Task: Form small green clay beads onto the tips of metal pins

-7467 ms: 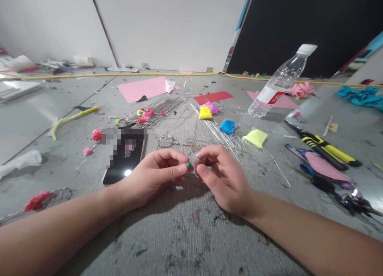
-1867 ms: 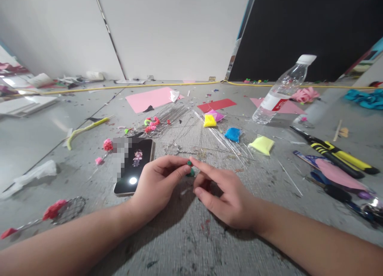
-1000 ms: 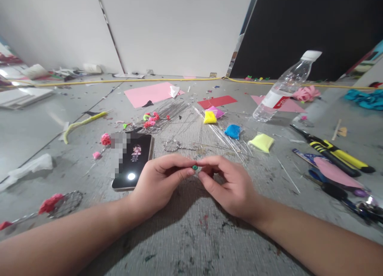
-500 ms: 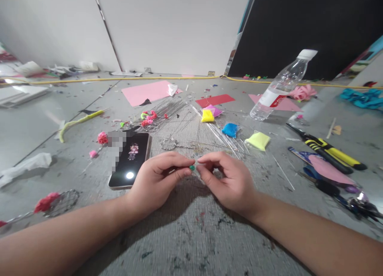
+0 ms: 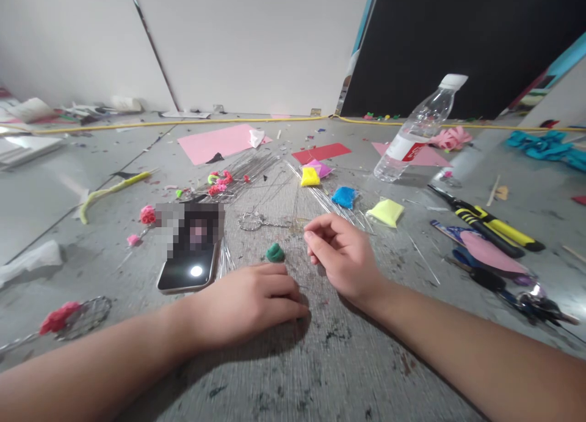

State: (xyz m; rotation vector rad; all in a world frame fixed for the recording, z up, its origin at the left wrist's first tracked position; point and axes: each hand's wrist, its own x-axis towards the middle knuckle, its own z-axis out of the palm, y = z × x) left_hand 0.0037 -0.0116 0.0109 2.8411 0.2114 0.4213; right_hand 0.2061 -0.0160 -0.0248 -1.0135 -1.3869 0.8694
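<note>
1. The phone (image 5: 187, 275), a flat slab with rounded corners and dark glass, lay face up with a bright round spot on it.
2. Beneath it, the grey table (image 5: 256, 385) showed fine streaks and dark stains.
3. Right of the phone sat a twisted metal wire loop (image 5: 251, 221); farther right and beyond, thin straight wires (image 5: 327, 199) fanned out.
4. Small pillow-shaped packets, one yellow (image 5: 310, 176), one blue (image 5: 345, 196) and one pale yellow (image 5: 387, 212), lay well right of the phone.
5. Past those, a clear plastic bottle (image 5: 414, 135) with a white cap stood far to the phone's right.
6. The phone's near edge came close to the left wrist. Rightward from the phone, a narrow gap parted the green lump from the left fingers, and a wider one parted it from the right fingers.
7. The left hand (image 5: 251, 297) was palm down, nearer than the phone, fingers loosely extended; whether anything lay under them could not be told.
8. The right hand (image 5: 341, 254) was half curled, thumb close to forefinger; whether it pinched anything could not be told.
9. The green lump (image 5: 274, 252), right of the phone, looked soft, rounded and folded, like coiled clay.
</note>
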